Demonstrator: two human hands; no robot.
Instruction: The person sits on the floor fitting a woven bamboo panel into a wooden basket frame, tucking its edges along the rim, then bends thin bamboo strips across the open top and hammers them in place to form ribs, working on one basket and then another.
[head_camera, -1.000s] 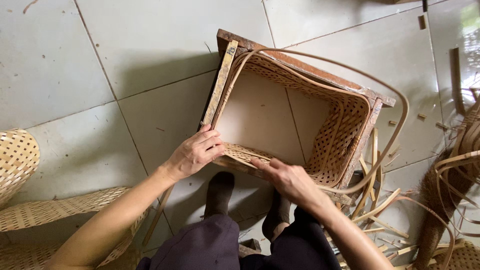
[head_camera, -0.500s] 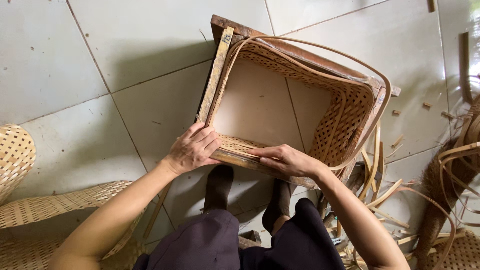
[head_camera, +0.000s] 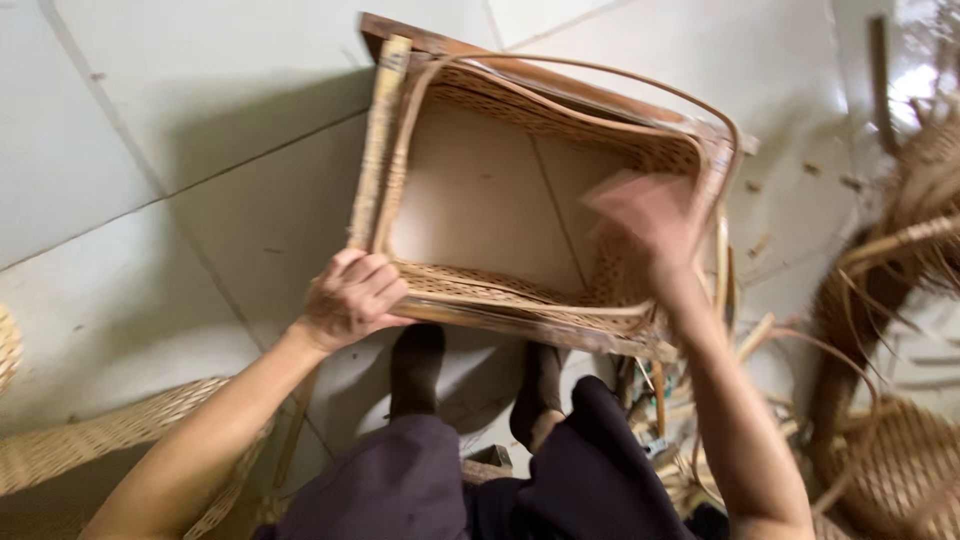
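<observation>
A square woven rattan frame (head_camera: 470, 85) with a wooden rim stands on the tiled floor in front of me, open in the middle. My left hand (head_camera: 352, 297) grips its near left corner. My right hand (head_camera: 640, 220) is blurred with motion and hovers over the frame's right side, near the woven wall; whether it holds anything cannot be told. A thin cane strip (head_camera: 600, 72) arches over the far and right edges of the frame. My feet in dark socks (head_camera: 418, 365) rest just below the frame's near rail.
Woven rattan pieces (head_camera: 70, 445) lie at the lower left. A pile of loose cane strips and rattan bundles (head_camera: 890, 260) fills the right side. Pale floor tiles (head_camera: 150, 130) stretch to the left and beyond the frame.
My right hand has left the near rail and swung up to the frame's right side. My left hand stays on the near left corner. The view has moved closer.
</observation>
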